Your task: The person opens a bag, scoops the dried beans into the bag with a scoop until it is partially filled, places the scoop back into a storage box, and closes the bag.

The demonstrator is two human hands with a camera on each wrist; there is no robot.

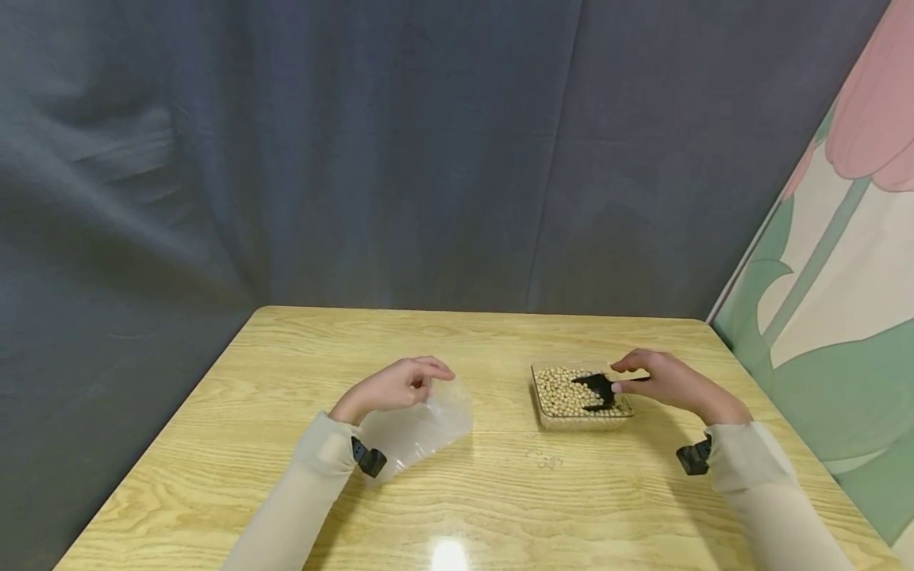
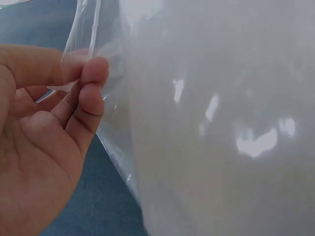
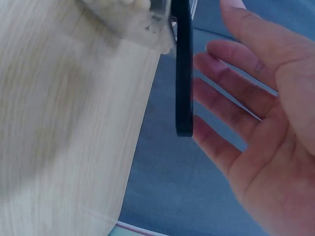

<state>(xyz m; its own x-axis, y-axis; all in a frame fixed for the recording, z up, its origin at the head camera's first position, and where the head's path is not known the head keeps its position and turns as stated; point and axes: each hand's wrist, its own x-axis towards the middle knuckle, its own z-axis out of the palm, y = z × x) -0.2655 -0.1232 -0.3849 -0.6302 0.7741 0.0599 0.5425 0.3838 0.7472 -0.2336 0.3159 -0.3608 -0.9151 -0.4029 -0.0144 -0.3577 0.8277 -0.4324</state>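
Note:
My left hand (image 1: 389, 388) pinches the edge of a clear plastic bag (image 1: 421, 432) between thumb and fingers. In the left wrist view the bag (image 2: 211, 128) hangs beside the hand, thin and shiny. On the right of the table, a clear box (image 1: 581, 424) holds many round, pale yellow beans (image 1: 560, 392). A black scoop (image 1: 603, 388) lies on the beans, its handle pointing right. Beside that handle (image 3: 184, 83) is my right hand (image 3: 275, 113), thumb apart and fingers loosely spread, fingertips at or very near it.
Both the box and the bag are on a light wood-grain table (image 1: 300, 341). A dark blue-grey curtain (image 1: 400, 159) hangs behind and on the left. To the right stands a wall panel (image 1: 835, 317) with painted flowers. Faint small marks show on the tabletop below the box.

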